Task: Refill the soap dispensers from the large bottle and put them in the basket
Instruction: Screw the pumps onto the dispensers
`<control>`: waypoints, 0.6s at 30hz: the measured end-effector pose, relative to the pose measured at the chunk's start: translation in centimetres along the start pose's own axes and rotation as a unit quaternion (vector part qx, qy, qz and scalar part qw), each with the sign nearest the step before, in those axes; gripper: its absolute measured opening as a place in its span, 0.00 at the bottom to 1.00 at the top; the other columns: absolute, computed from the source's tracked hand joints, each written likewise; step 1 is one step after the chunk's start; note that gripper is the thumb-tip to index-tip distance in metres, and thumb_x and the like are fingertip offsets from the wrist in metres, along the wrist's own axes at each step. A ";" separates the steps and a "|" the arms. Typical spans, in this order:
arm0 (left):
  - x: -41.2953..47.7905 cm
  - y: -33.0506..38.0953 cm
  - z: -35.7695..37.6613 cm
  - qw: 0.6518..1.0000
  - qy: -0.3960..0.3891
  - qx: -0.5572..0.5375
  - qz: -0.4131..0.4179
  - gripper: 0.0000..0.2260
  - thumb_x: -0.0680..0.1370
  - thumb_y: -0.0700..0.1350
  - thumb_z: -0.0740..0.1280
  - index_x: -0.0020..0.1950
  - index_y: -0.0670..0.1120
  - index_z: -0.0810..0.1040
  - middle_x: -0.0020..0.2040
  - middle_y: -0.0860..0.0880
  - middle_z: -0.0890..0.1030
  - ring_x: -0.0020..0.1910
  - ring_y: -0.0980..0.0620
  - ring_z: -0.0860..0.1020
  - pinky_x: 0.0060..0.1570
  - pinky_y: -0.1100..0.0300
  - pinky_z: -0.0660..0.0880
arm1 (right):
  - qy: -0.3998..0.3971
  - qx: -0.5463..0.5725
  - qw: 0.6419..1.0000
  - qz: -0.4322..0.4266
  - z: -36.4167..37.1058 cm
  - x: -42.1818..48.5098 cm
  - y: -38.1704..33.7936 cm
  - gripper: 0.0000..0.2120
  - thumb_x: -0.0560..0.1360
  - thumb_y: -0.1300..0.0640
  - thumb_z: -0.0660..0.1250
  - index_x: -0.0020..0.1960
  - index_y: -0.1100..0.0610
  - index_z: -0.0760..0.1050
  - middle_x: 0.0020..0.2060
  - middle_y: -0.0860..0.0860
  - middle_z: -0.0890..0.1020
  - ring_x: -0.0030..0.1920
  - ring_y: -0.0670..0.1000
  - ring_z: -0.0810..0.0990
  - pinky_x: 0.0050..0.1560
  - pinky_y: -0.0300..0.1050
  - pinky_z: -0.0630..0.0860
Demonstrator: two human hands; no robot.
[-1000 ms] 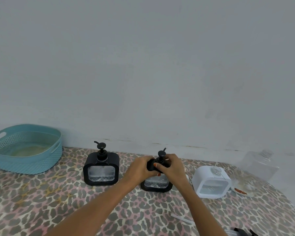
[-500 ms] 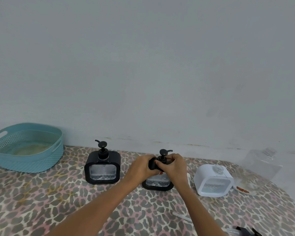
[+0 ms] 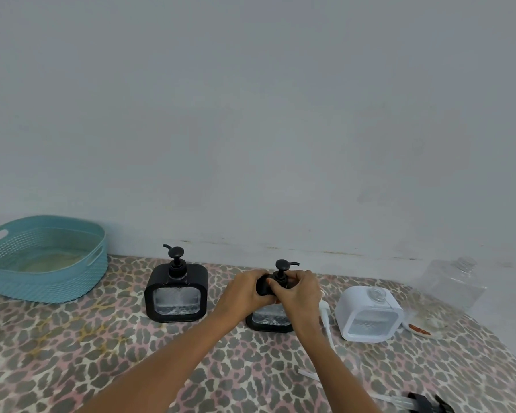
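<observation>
Two black square soap dispensers stand on the leopard-print table. The left one point(image 3: 175, 293) is free, with its pump on. My left hand point(image 3: 245, 293) grips the top left shoulder of the middle black dispenser point(image 3: 270, 320). My right hand point(image 3: 298, 293) is closed around the base of its black pump point(image 3: 282, 268). A white dispenser point(image 3: 370, 315) with an open neck stands to the right. The large clear bottle point(image 3: 452, 286) stands at the far right by the wall. The teal basket point(image 3: 46, 260) sits at the far left.
A white pump point(image 3: 325, 318) lies between the middle and white dispensers. Another pump with a clear tube point(image 3: 411, 402) lies at the front right edge. A small dish with something red point(image 3: 423, 327) sits right of the white dispenser. A grey wall bounds the back.
The pump spout on the middle dispenser has turned from pointing up and back to pointing right, as my right hand twists it. My left hand stays on the dispenser.
</observation>
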State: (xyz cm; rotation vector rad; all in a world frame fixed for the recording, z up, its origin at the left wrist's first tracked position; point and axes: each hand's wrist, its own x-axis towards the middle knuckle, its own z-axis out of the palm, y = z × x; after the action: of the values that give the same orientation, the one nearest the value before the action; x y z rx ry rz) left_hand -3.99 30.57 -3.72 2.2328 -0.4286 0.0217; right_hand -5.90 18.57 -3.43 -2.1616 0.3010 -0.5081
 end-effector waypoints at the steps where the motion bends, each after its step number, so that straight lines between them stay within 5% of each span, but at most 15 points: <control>1: 0.0 0.0 0.0 1.000 -0.001 0.001 0.001 0.15 0.68 0.49 0.73 0.51 0.45 0.78 0.44 0.48 0.82 0.43 0.50 0.80 0.44 0.51 0.77 | -0.010 -0.007 1.000 0.000 -0.1 -0.1 0.1 0.14 0.65 0.51 0.74 0.46 0.58 0.79 0.40 0.50 0.77 0.42 0.49 0.77 0.46 0.42 0.73; 5: -0.1 0.1 -0.1 1.000 -0.007 0.011 0.000 0.17 0.68 0.50 0.73 0.54 0.46 0.78 0.46 0.48 0.82 0.45 0.50 0.79 0.46 0.52 0.76 | -0.093 -0.027 0.995 -0.021 -1.3 0.1 0.7 0.18 0.67 0.51 0.73 0.54 0.58 0.77 0.48 0.51 0.76 0.49 0.50 0.75 0.51 0.41 0.72; 8: -0.1 0.1 -0.2 1.000 -0.008 0.019 0.001 0.20 0.68 0.51 0.74 0.56 0.46 0.77 0.48 0.48 0.82 0.47 0.49 0.79 0.48 0.51 0.76 | -0.124 -0.017 0.992 -0.025 -3.4 0.8 1.1 0.18 0.67 0.54 0.74 0.55 0.58 0.77 0.46 0.48 0.75 0.47 0.46 0.73 0.44 0.34 0.67; 12: -0.1 0.2 -0.2 1.000 -0.017 0.022 -0.004 0.21 0.68 0.50 0.74 0.58 0.45 0.76 0.51 0.46 0.82 0.50 0.48 0.79 0.52 0.50 0.76 | -0.118 -0.009 0.993 0.007 -5.9 2.4 2.8 0.17 0.69 0.54 0.72 0.55 0.61 0.78 0.46 0.52 0.79 0.47 0.48 0.75 0.49 0.40 0.70; 15: -0.2 0.4 -0.3 1.000 -0.016 0.022 -0.007 0.21 0.69 0.50 0.74 0.59 0.45 0.76 0.52 0.46 0.81 0.51 0.48 0.78 0.52 0.51 0.75 | -0.117 -0.156 0.981 0.017 -6.3 3.4 4.0 0.14 0.74 0.51 0.67 0.56 0.56 0.77 0.52 0.50 0.81 0.54 0.50 0.77 0.58 0.48 0.68; 18: -0.3 0.6 -0.4 1.000 -0.017 0.023 -0.010 0.21 0.69 0.50 0.73 0.59 0.45 0.76 0.53 0.46 0.81 0.51 0.48 0.78 0.53 0.51 0.75 | -0.116 -0.355 0.927 -0.020 -6.2 3.9 4.2 0.13 0.76 0.48 0.61 0.56 0.53 0.76 0.53 0.49 0.80 0.57 0.51 0.76 0.61 0.48 0.61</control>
State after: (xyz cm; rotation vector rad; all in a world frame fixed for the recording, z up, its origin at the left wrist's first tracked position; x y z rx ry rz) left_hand -4.39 30.59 -3.01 2.2845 -0.4279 -0.0169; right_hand -5.41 10.17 -2.55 -2.9065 0.3445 -0.1604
